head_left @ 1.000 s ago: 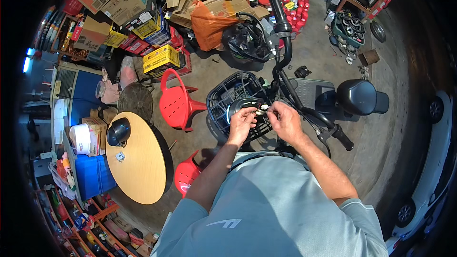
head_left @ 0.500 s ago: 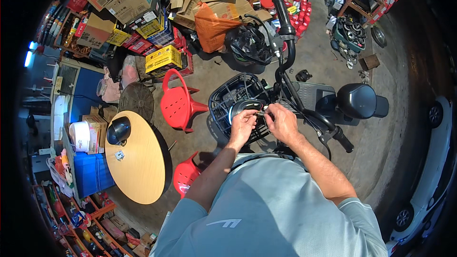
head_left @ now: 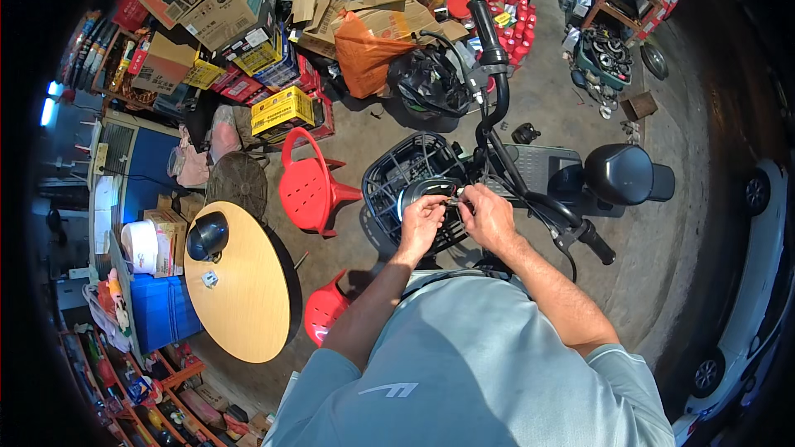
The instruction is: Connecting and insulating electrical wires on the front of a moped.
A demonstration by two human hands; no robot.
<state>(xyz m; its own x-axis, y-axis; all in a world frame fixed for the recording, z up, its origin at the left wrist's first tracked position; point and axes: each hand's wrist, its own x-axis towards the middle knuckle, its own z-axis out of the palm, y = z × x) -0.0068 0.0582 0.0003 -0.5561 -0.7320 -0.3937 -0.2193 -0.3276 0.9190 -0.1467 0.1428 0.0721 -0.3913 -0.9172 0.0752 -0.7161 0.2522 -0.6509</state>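
Both hands work close together over the black wire front basket (head_left: 383, 174) of an electric scooter. My left hand (head_left: 422, 223) pinches thin wires (head_left: 451, 199) beside a round black lamp housing (head_left: 421, 189) with a pale rim, which sits in the basket. My right hand (head_left: 487, 217), just right of it, pinches the same small bundle of wires; the fingertips partly hide the ends. The black handlebar (head_left: 522, 170) curves past my right hand, with cables hanging below its grip. The scooter's black seat (head_left: 617, 174) and footboard lie to the right.
A round wooden table (head_left: 236, 306) with a black helmet (head_left: 207, 236) stands left, beside red chairs (head_left: 302, 194). Stacked boxes (head_left: 281, 112), bags and red bottles fill the back. A parts tub (head_left: 604, 58) and shelf stand back right; a white car (head_left: 741, 281) is at the right.
My fingers have shifted slightly and come over the wires, so the white connectors seen a second ago are now mostly hidden. The scooter and basket look about the same.
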